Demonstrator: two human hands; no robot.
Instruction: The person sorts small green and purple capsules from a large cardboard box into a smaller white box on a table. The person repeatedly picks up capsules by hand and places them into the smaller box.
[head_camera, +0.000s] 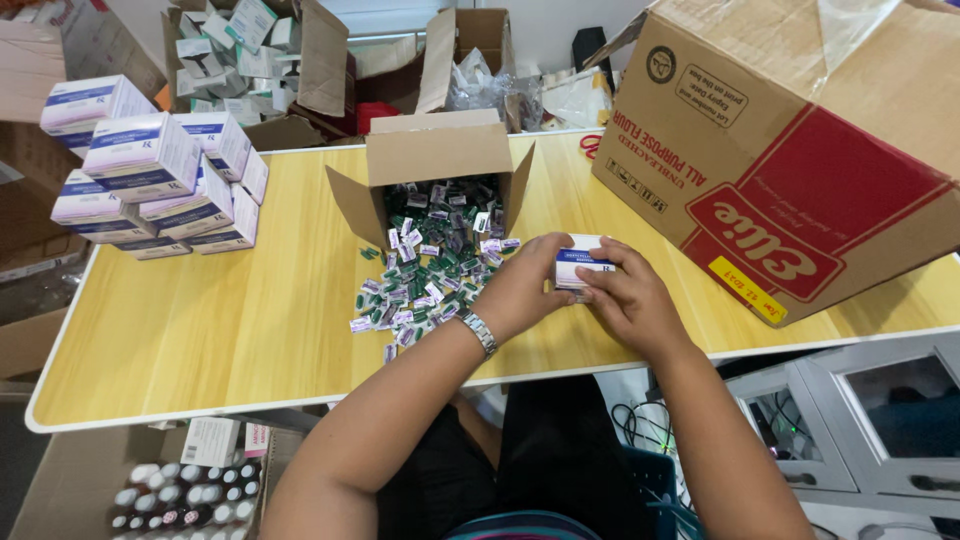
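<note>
Where the fingers close, a small white box (580, 268) is gripped between the left hand (520, 290) and right hand (632, 298), just above the wooden table (220, 330). Green-capped vials (420, 280) are spilled beside it from an open carton (440, 160); stacked white boxes (150, 180) are noted far left.

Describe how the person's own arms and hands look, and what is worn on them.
Both forearms are bare, with no sleeves or gloves showing. The left hand has a silver metal-link wristwatch at its wrist. The right hand shows no watch, ring or bracelet.
</note>
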